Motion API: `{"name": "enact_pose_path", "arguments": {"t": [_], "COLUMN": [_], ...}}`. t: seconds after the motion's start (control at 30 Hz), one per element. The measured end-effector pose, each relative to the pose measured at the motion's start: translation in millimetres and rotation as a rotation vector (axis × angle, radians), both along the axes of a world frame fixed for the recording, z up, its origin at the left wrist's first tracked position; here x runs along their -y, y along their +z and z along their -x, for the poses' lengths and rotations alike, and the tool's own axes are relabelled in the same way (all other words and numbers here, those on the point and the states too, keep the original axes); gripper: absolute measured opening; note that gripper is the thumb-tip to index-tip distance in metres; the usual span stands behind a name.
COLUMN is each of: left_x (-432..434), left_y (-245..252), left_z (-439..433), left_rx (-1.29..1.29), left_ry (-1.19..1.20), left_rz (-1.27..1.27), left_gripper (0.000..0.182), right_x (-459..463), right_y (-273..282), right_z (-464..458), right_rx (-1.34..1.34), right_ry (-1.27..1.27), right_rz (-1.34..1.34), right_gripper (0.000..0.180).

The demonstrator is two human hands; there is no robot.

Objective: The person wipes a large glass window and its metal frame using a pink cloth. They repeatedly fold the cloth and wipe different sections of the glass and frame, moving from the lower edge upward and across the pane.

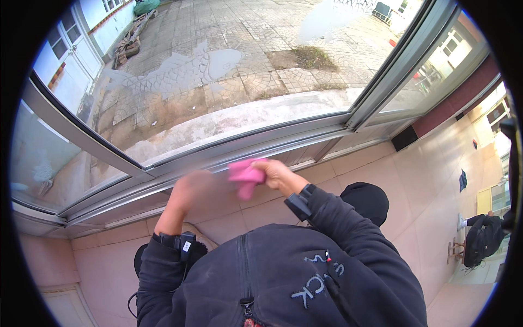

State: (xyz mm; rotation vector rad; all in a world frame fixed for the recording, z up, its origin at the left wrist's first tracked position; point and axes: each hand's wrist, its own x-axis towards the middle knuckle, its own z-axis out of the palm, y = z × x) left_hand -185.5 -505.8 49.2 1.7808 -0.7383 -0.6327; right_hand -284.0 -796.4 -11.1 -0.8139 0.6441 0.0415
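A pink cloth (247, 173) hangs in folds from my right hand (276, 173), pinched between thumb and fingers. My left hand (198, 184) is to the left of the cloth, heavily blurred, so its fingers cannot be made out. Both hands are in front of the metal lower frame (253, 143) of a large glass window (253, 81). A frosted fish decal (179, 71) is on the pane. Dark sleeves and black wrist devices cover my forearms.
Light floor tiles (367, 171) run below the frame and off to the right. A person in dark clothes (482, 241) is on a wooden stool (454, 251) at the far right. Outside the glass lies a paved yard (245, 28) with a weed patch (314, 57).
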Motion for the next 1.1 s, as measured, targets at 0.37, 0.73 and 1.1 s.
{"name": "enact_pose_path", "arguments": {"t": [0.37,0.73,1.1], "left_x": [-3,-7,-15], "left_y": [-10,-3,37], "left_z": [-2,4,24], "left_rx": [0.101,0.040,-0.364], "left_ry": [0.014,0.077,0.092], "left_rz": [-0.067,-0.078,-0.161], "left_gripper": [0.026,0.025,0.028], "right_x": [152,257,74], "right_y": [124,50,66], "right_z": [89,47,-22], "right_rx": [0.323,-0.201,0.122], "right_ry": [-0.155,0.397,0.783], "right_rz": [1.883,2.231,2.108], "right_gripper": [0.039,0.016,0.016]}}
